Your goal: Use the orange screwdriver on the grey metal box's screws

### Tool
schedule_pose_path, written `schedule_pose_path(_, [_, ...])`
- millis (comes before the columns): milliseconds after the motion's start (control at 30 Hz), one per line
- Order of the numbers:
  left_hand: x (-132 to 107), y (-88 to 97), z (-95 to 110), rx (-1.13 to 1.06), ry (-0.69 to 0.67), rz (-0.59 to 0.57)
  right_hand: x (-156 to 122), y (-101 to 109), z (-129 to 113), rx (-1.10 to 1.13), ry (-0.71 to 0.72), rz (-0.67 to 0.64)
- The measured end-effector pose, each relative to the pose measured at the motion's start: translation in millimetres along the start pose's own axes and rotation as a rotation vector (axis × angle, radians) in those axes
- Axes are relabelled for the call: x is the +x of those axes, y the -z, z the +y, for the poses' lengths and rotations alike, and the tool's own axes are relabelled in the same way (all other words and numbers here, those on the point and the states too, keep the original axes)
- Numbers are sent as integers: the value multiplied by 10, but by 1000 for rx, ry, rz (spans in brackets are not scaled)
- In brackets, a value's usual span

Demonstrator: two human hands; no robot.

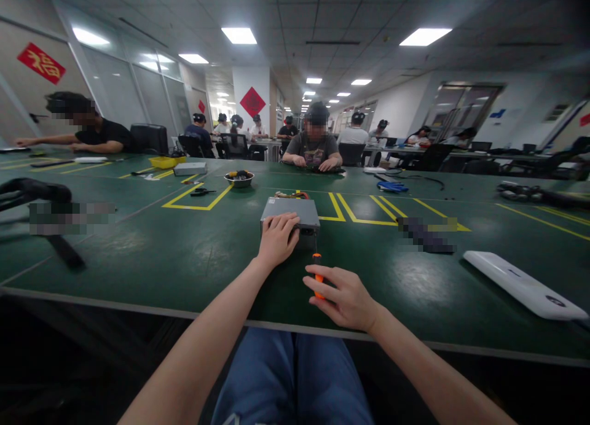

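Observation:
A grey metal computer power supply lies on the green table in front of me, with coloured cables at its far side. My left hand grips its near edge, fingers over the top and thumb by the front face. In my right hand is an orange and black screwdriver, held between thumb and fingers. Its thin shaft points away from me toward the right end of the box's front face. Whether the tip touches a screw is too small to make out.
Yellow tape lines mark the table. Farther back are a metal bowl, a yellow tray and blue gloves. To the right lies a white device; a black stand is at left. Across the table sits a person.

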State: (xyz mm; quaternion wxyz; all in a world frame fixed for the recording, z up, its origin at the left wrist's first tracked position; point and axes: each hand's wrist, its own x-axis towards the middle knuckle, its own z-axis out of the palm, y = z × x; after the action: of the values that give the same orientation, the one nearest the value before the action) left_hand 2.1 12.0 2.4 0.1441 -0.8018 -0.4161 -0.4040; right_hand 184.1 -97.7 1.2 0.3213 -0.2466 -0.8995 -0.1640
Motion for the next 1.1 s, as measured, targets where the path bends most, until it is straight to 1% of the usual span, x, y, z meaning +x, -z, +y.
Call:
schedule_pose_path(67, [-1, -3, -4, -2, 1, 2, 5, 12, 0, -7, 17, -22])
schedule_pose_path(200, [-3, -9, -12, -1, 3, 1, 3, 29, 13, 109, -23, 51])
schedule_pose_path(300, [-3, -12, -13, 4, 5, 0, -2, 29, 24, 116, -15, 59])
schedule_pose_path(433, [-2, -12, -10, 5, 2, 0, -10, -3, 28, 73, -14, 178])
schedule_pose_path(500, [-2, -10, -8, 4, 3, 1, -17, -24, 23, 74, -35, 205])
schedule_pose_path(600, [-3, -9, -8, 9, 3, 0, -21, -33, 14, 68, -52, 161])
schedule_pose_path(733, [-6, -13, -12, 11, 4, 5, -8, -3, 11, 40, -25, 56])
schedule_pose_path(800, [-7, -14, -12, 6, 4, 6, 1, 9, 11, 26, -20, 30])
schedule_pose_path(867, [-6, -11, -9, 3, 4, 3, 2, 7, 10, 15, -18, 52])
schedule_pose_path(1000, [-4, 0, -1, 1, 7, 3, -13, -26, 13, 42, -45, 157])
schedule_pose_path(1100, [-2, 3, 0, 5, 3, 5, -14, -34, 14, 88, -77, 160])
